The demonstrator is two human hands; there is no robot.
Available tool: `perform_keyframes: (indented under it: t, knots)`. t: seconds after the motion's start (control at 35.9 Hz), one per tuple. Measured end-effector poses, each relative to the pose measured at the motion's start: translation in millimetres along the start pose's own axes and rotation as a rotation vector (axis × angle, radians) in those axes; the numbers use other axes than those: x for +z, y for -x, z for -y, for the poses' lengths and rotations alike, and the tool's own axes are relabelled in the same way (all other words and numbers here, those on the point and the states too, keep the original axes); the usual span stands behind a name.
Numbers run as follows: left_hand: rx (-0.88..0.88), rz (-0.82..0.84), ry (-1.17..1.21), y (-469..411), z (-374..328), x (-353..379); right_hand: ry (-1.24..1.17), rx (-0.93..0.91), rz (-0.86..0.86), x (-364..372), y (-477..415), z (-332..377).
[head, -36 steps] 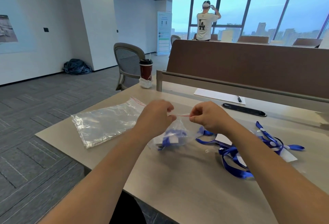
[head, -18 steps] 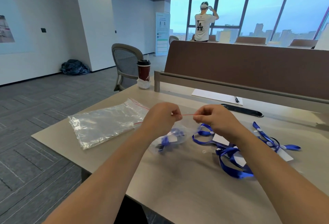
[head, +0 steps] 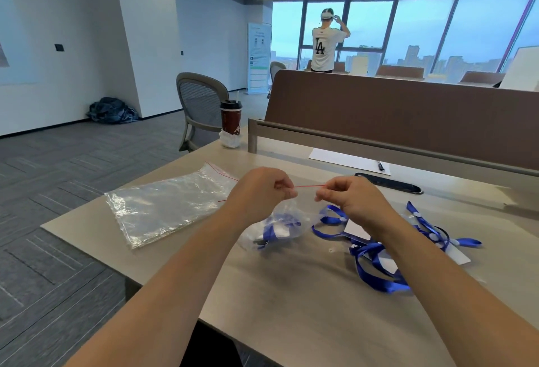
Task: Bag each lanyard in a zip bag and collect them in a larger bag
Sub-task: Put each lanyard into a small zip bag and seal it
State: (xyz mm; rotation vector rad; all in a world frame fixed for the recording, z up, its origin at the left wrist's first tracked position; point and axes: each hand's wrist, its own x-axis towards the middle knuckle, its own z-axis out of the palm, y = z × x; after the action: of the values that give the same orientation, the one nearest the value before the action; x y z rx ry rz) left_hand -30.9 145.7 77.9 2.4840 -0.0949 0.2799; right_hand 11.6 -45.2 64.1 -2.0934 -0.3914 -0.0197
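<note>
My left hand (head: 259, 191) and right hand (head: 347, 200) pinch small zip bag (head: 277, 226) red seal — lanyard (head: 274, 228) inside, above table (head: 291, 293).

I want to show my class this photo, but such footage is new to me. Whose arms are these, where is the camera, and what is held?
No machine: one camera sits on a person's head, looking down, so the arms are the wearer's own. The left hand and right hand each pinch the red-striped top of a small zip bag holding a blue lanyard. On the table lie a larger clear bag, left, and loose blue lanyards, right.
</note>
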Motion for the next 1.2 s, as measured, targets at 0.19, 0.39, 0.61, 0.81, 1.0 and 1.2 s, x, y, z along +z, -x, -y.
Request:
perform_keyframes:
  t: [0.19, 0.39, 0.61, 0.81, 1.0, 1.2]
  knots:
    - [-0.183, -0.131, -0.076, 10, 22, -26, -0.046, -0.056, -0.153, -11, 1, 18]
    - [-0.165, -0.206, 0.080, 18, 34, -44, -0.199, -0.029, -0.249, -25, 6, 28]
    - [0.032, -0.370, 0.516, -1, -23, -50, -0.233, -0.117, -0.477, -74, 18, 55]
    - [0.222, -0.381, 0.618, -19, -108, -52, -0.233, -0.156, -0.675, -152, 52, 68]
    - [0.335, -0.277, 0.684, -27, -182, -10, -0.192, -0.141, -0.841, -224, 109, 53]
    - [0.377, -0.157, 0.746, -11, -243, 56, -0.143, -0.075, -0.976, -273, 181, 16]
